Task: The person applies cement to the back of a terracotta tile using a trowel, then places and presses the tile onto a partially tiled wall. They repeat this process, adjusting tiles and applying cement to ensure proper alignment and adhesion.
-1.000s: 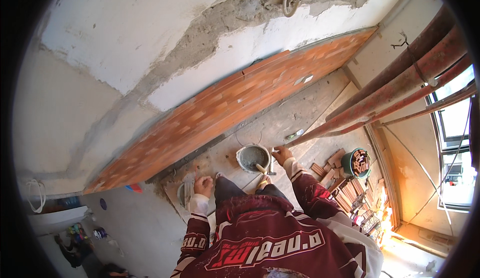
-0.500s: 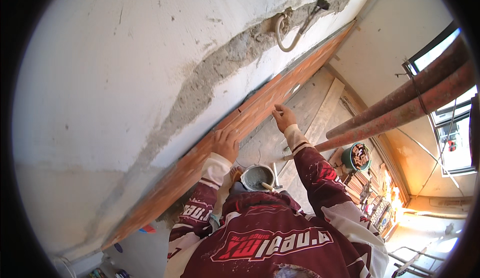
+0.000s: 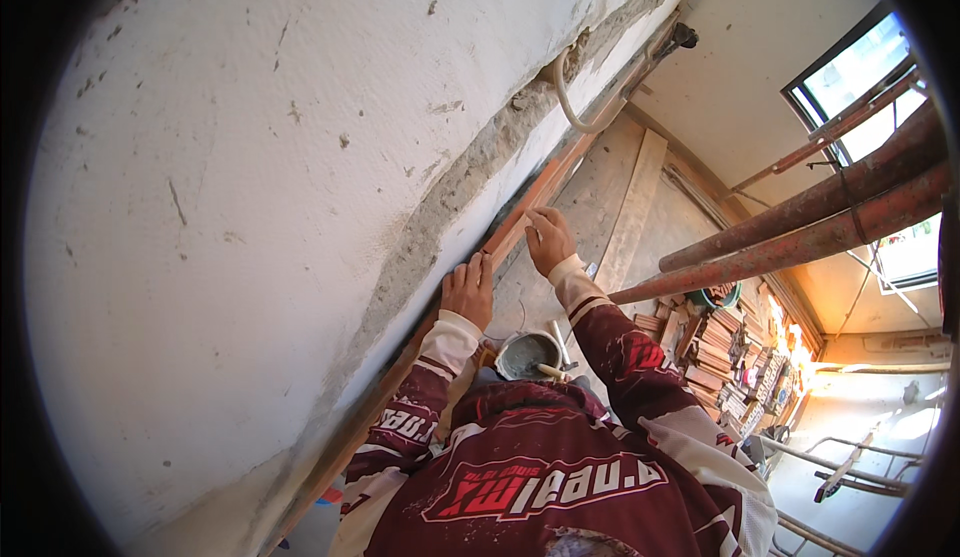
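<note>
A run of thin orange-red bricks (image 3: 545,185) stands along the foot of the white wall. My left hand (image 3: 468,292) lies over the top edge of the bricks, fingers stretched out and touching them. Just ahead, my right hand (image 3: 549,240) is beside the brick face with its fingers curled in, thumb and forefinger close together at the top edge. Whatever it may hold is hidden. Below my hands is a bucket (image 3: 528,356) of grey mortar with a wooden-handled tool (image 3: 553,371) in it.
A bent pale conduit (image 3: 572,109) sticks out of a rough chased strip in the wall. Thick red-brown pipes (image 3: 800,229) slant in from the right. Brick pieces (image 3: 712,352) are piled beyond, near a green bucket (image 3: 722,297). A long plank (image 3: 632,207) lies on the floor.
My view has shifted closer over the wall, so the brick face appears narrower. My right hand has moved in to the bricks' top edge; my left hand remains on the bricks, fingers at the top edge.
</note>
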### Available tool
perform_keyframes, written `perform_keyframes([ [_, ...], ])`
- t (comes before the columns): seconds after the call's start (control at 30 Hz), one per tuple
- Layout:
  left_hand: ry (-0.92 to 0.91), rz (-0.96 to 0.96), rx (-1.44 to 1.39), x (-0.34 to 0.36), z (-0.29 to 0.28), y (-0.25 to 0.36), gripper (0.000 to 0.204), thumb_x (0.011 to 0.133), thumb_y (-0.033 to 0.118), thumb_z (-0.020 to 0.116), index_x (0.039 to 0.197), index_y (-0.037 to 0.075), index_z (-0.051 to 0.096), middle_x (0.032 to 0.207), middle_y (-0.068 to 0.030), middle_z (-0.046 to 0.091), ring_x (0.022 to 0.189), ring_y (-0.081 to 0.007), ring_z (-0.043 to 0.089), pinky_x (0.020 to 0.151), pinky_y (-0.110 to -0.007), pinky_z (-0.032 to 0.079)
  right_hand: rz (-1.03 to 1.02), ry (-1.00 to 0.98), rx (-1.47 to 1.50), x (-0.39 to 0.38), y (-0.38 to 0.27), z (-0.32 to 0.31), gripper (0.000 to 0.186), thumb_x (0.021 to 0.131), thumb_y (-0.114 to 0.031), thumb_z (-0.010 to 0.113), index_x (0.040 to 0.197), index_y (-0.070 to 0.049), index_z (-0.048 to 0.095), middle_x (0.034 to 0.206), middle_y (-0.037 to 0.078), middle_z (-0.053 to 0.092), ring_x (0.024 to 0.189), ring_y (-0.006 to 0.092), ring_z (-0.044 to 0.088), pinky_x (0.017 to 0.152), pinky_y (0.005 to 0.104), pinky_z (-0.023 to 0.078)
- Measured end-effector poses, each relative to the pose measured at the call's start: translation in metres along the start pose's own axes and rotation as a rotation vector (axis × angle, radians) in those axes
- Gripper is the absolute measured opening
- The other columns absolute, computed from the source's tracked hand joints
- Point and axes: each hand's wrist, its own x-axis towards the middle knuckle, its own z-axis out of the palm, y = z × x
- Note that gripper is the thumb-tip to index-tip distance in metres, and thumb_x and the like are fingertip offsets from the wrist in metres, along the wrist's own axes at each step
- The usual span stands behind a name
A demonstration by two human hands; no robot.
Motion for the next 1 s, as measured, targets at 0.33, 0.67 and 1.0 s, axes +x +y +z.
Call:
perform_keyframes([
  [0.33, -0.060, 0.062, 0.052, 0.004, 0.000, -0.002, 0.045, 0.085, 0.010, 0.051, 0.129, 0.000, 0.052, 0.136, -0.0101, 0.051, 0.096, -0.0224, 0.054, 0.079, -0.037, 0.044, -0.090, 0.021, -0.084, -0.006, -0.015, 0.001, 0.029, 0.083, -0.004, 0.061, 0.111, -0.002, 0.066, 0.115, 0.013, 0.060, 0.106, 0.0327, 0.055, 0.092, 0.0392, 0.046],
  [0.67, -0.108, 0.013, 0.049, 0.010, -0.002, 0.003, 0.046, 0.083, 0.010, 0.054, 0.128, -0.001, 0.052, 0.134, -0.0131, 0.052, 0.094, -0.0265, 0.053, 0.084, -0.041, 0.045, -0.143, -0.021, -0.183, -0.006, -0.013, 0.004, 0.037, 0.078, -0.002, 0.060, 0.115, -0.002, 0.061, 0.120, 0.010, 0.058, 0.107, 0.0308, 0.054, 0.090, 0.0399, 0.046],
  [1.0, -0.095, 0.015, 0.094, 0.011, 0.002, 0.004, 0.045, 0.084, 0.011, 0.053, 0.127, 0.000, 0.053, 0.133, -0.0119, 0.052, 0.094, -0.0265, 0.054, 0.081, -0.042, 0.046, -0.126, -0.070, -0.220, -0.005, -0.014, 0.003, 0.036, 0.081, -0.004, 0.056, 0.117, -0.001, 0.060, 0.120, 0.010, 0.058, 0.109, 0.0304, 0.053, 0.092, 0.0405, 0.044],
])
